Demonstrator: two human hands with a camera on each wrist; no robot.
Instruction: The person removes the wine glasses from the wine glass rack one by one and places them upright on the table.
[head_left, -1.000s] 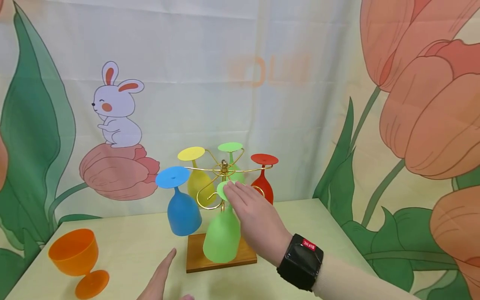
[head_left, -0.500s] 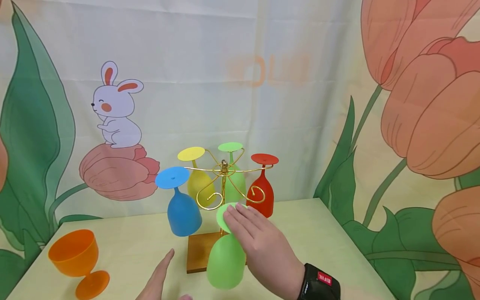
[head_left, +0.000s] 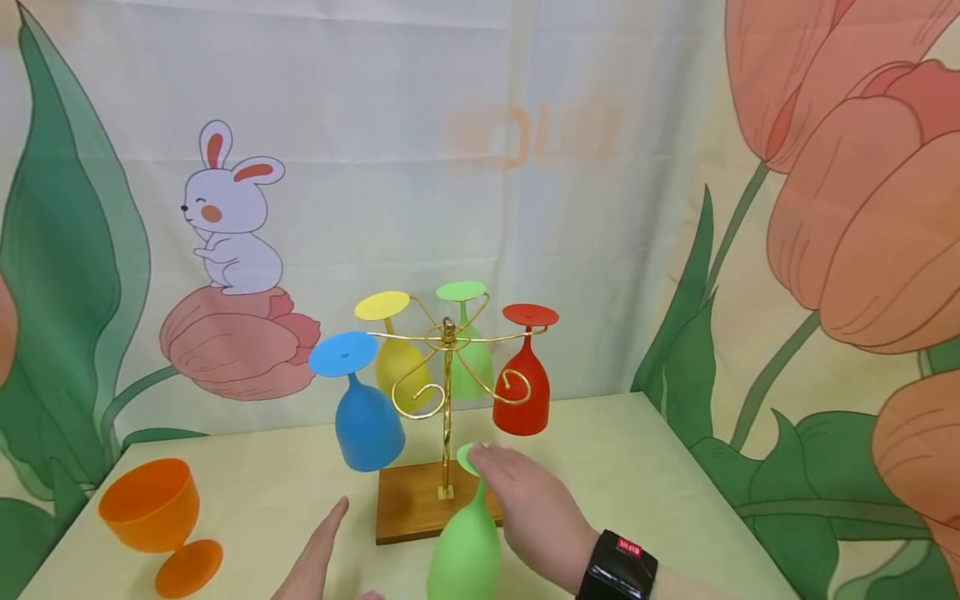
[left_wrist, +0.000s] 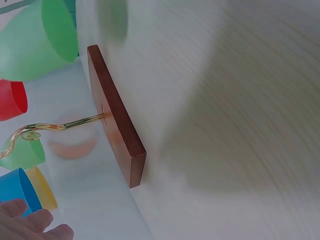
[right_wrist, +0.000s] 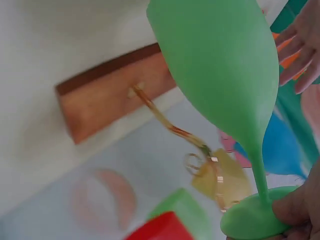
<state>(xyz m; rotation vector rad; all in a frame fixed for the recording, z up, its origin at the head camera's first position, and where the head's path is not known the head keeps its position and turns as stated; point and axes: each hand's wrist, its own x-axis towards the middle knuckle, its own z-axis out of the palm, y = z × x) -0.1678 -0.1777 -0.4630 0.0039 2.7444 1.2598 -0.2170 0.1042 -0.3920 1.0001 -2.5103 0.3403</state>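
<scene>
In the head view my right hand (head_left: 543, 517) holds a green goblet (head_left: 465, 554) upside down by its round foot, in front of the rack. The right wrist view shows the thumb (right_wrist: 295, 207) on the stem side of the foot; the other fingers are partly hidden. My left hand (head_left: 317, 554) stays low and to the left, fingers straight, holding nothing. A gold wire rack (head_left: 447, 400) on a wooden base (head_left: 405, 508) stands behind the hands. From its arms hang a blue goblet (head_left: 367, 429), a yellow goblet (head_left: 401, 371), a second green goblet (head_left: 471, 367) and a red goblet (head_left: 522, 392).
An orange goblet (head_left: 150, 508) stands tilted-looking at the table's left side, its bowl facing up. The pale table (head_left: 600, 467) meets a printed curtain (head_left: 390, 167) at the back. Two curled front arms of the rack carry no goblet.
My right hand has drawn the green goblet away from the rack's front arms, down and towards me. The left hand has barely moved, and the hanging goblets keep their places.
</scene>
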